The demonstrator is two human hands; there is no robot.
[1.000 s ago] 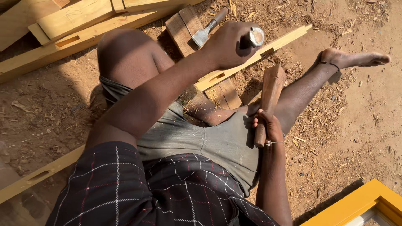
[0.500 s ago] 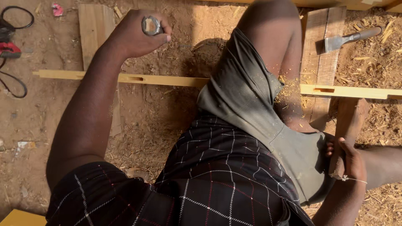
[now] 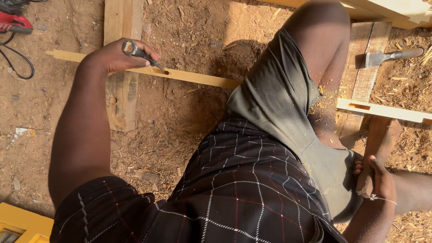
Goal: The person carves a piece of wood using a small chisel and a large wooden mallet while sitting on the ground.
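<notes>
Left-hand fingers (image 3: 118, 53) wrap a chisel (image 3: 143, 53), tip in the yellow rail's (image 3: 193, 77) slot; right-hand fingers (image 3: 360, 167) grip a wooden mallet (image 3: 380, 143) (beside thigh).

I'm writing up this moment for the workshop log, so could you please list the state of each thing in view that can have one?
Left hand: closed around the chisel.
Chisel: tilted, tip in the slot of the long batten.
Long batten: flat on the dirt, across a plank.
Right hand: gripping the wooden block.
Wooden block: held, leaning.
Second chisel: lying unused on a board.
Red power tool: lying idle, cord looped.
</notes>
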